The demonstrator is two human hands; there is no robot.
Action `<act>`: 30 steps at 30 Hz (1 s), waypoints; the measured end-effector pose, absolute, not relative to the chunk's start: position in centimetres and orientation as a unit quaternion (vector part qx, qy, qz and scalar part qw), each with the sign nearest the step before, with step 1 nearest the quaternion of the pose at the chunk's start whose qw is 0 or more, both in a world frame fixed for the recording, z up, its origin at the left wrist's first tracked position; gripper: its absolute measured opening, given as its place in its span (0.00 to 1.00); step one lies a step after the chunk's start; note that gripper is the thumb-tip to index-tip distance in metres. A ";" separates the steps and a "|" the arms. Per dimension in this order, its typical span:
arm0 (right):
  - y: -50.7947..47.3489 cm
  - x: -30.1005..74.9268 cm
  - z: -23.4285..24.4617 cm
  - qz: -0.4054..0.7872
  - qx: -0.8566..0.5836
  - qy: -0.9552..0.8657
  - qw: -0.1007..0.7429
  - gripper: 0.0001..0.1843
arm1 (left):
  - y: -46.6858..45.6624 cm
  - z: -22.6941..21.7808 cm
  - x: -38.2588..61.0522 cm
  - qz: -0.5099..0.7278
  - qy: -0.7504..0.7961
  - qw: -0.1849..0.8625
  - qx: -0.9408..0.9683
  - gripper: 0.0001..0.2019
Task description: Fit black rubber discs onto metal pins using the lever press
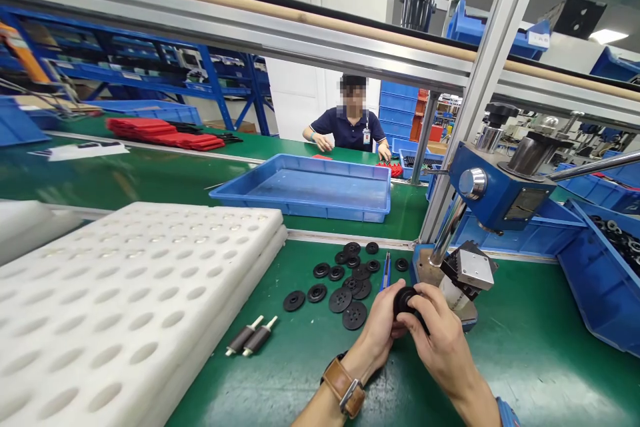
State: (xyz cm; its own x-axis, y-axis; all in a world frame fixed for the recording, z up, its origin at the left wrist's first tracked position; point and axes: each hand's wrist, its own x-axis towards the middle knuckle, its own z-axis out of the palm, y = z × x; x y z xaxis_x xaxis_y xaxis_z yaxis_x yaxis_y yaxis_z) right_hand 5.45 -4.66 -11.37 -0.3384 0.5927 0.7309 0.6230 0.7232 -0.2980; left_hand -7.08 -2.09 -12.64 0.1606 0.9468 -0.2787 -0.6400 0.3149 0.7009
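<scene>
While the left hand (383, 321) cups a black round part (401, 300) from the left, right of centre in the lower frame, the right hand (444, 332) pinches it from the right. Both touch it, neither is nearer; how its axis points, I cannot tell.

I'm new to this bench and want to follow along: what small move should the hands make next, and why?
Probably turn the black part slightly to check how it sits: the left hand and right hand both hold it, partly covering it. The press stands just beyond them, so a look before reaching there seems sensible.
</scene>
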 end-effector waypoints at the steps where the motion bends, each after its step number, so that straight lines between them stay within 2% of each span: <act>1: -4.7 5.5 -11.3 -0.017 -0.371 -0.820 0.435 0.07 | -2.1 -12.6 -7.1 0.540 0.353 0.732 0.219 0.24; 7: -4.7 5.5 -11.1 -0.013 -0.367 -0.809 0.458 0.02 | -2.1 -12.6 -7.1 0.532 0.356 0.737 0.219 0.23; 11: -4.8 5.4 -11.3 -0.024 -0.369 -0.811 0.454 0.05 | -2.1 -12.4 -7.1 0.529 0.355 0.741 0.213 0.24; 16: -4.7 5.4 -11.9 -0.010 -0.377 -0.795 0.475 0.02 | -2.2 -12.3 -7.1 0.530 0.356 0.740 0.211 0.24; 21: -4.5 5.7 -12.0 -0.038 -0.389 -0.788 0.476 0.26 | -1.8 -12.4 -7.3 0.543 0.348 0.735 0.209 0.26; 25: -4.6 5.8 -11.6 -0.020 -0.423 -0.757 0.497 0.27 | -1.7 -12.3 -7.5 0.551 0.353 0.724 0.218 0.25; 30: -4.8 5.6 -11.1 -0.055 -0.389 -0.782 0.483 0.27 | -1.9 -11.9 -7.8 0.571 0.404 0.681 0.215 0.25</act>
